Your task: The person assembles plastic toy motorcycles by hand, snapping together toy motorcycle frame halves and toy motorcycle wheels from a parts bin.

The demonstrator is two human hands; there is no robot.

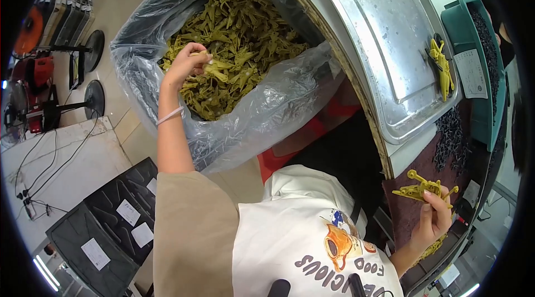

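A yellow part is pinched in the right hand, over the mat — held by one side, apparently leaving the rest clear. The left hand seems to pinch another piece above the heap, which the bag likely keeps from scattering.

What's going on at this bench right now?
A person is working bare-handed. The right hand holds a branched yellow-green plastic-looking piece beside a maroon mat. The left hand is at a heap of similar yellow-green pieces in a large translucent plastic bag; whether its fingers grip one is unclear. More yellow-green pieces lie at the edge of a shiny metal tray.
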